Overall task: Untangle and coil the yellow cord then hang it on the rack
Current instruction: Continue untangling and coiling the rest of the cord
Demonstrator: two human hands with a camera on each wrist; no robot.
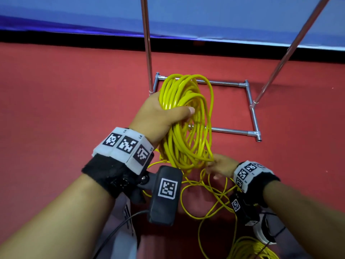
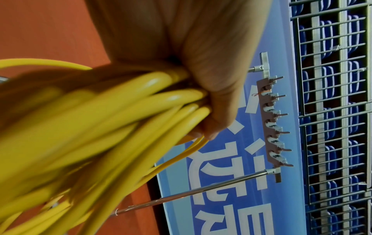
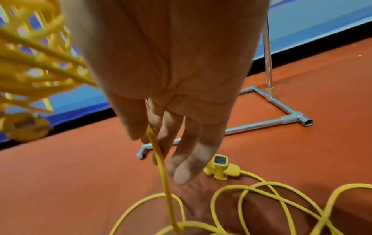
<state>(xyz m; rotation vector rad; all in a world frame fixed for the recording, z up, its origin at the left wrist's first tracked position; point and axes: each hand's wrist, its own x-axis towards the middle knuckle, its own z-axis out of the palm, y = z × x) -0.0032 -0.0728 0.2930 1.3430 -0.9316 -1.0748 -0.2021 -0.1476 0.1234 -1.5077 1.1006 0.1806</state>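
Note:
My left hand (image 1: 164,113) is raised and grips one side of a coil of yellow cord (image 1: 188,116) with many loops; the thumb lies across the strands. In the left wrist view the fingers (image 2: 213,101) are curled round the bundle of cord (image 2: 104,127). Lower and to the right, my right hand (image 1: 219,168) reaches the coil's bottom and pinches a single strand (image 3: 162,165) between thumb and forefinger, the other fingers (image 3: 187,167) fairly straight. That strand runs down to loose loops on the floor (image 3: 261,200). The cord's yellow socket end (image 3: 219,168) lies on the floor.
The rack's metal base frame (image 1: 251,103) sits on the red floor just beyond the coil, with two upright poles (image 1: 147,43). Its bar of hooks (image 2: 271,120) shows in the left wrist view, before a blue banner (image 2: 231,182) and a wire grid. More cord is piled at the lower right (image 1: 250,249).

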